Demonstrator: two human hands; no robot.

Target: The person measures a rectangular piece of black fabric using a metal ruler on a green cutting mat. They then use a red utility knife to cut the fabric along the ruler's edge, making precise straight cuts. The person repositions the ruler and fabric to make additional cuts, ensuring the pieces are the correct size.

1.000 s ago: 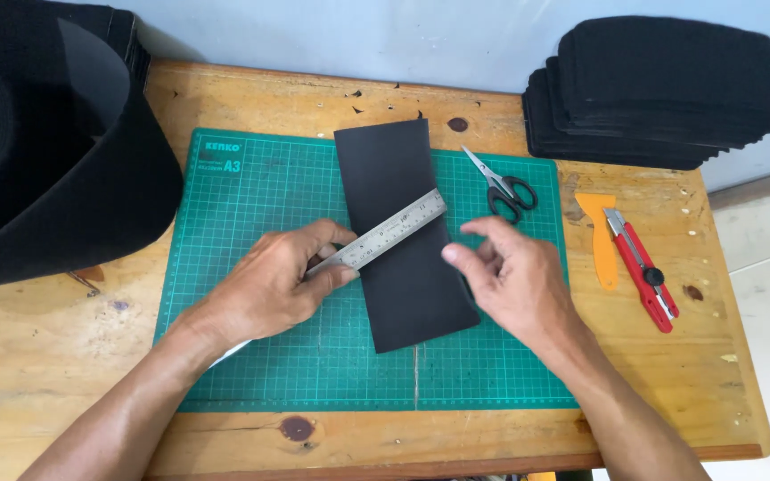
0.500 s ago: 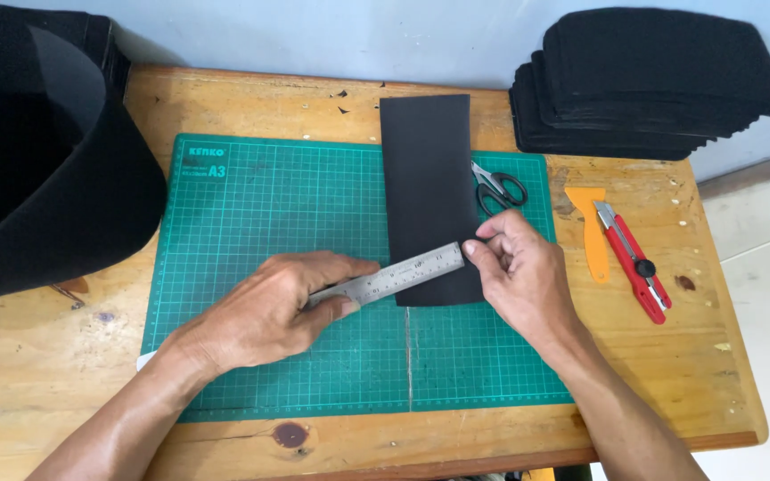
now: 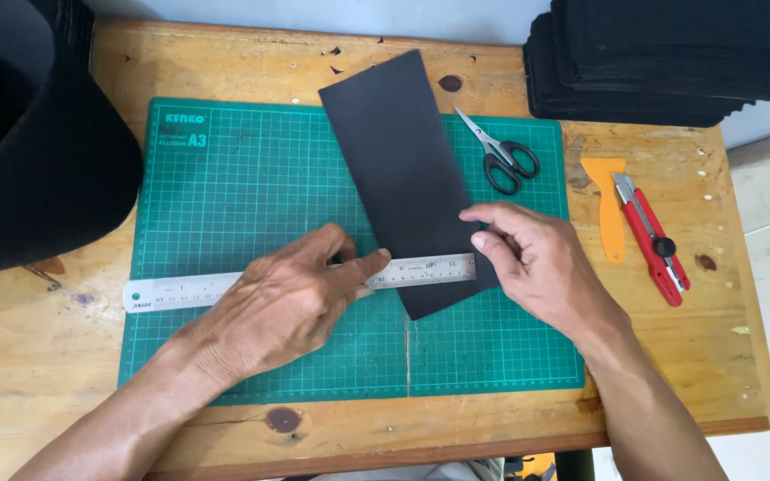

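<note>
Compared with half a second ago, the steel ruler (image 3: 300, 281) now lies nearly level across the green gridded cutting mat (image 3: 225, 187) instead of slanting, and the black rectangular sheet (image 3: 407, 169) is tilted, its top corner leaning left past the mat's upper edge.

The left hand (image 3: 282, 307) lies flat on the ruler, fingers spread and pressing down, not closed around it. The right hand (image 3: 532, 263) has thumb and fingers pinched together on the sheet's lower right edge, just beside the ruler's right end. The ruler crosses the lower part of the sheet; its left end overhangs the mat's left border onto the wooden surface (image 3: 46, 374).

Open room: the mat's upper left and lower right areas are bare; a strip of surface runs along the near edge.

Count: one ruler, one sheet, one mat, one pair of black-handled scissors (image 3: 501, 151) on the mat's upper right, one red utility knife (image 3: 652, 236), one orange scraper (image 3: 608, 200), one stack of black sheets (image 3: 670, 58) at the far right corner, one large black roll (image 3: 28, 151) at left.
</note>
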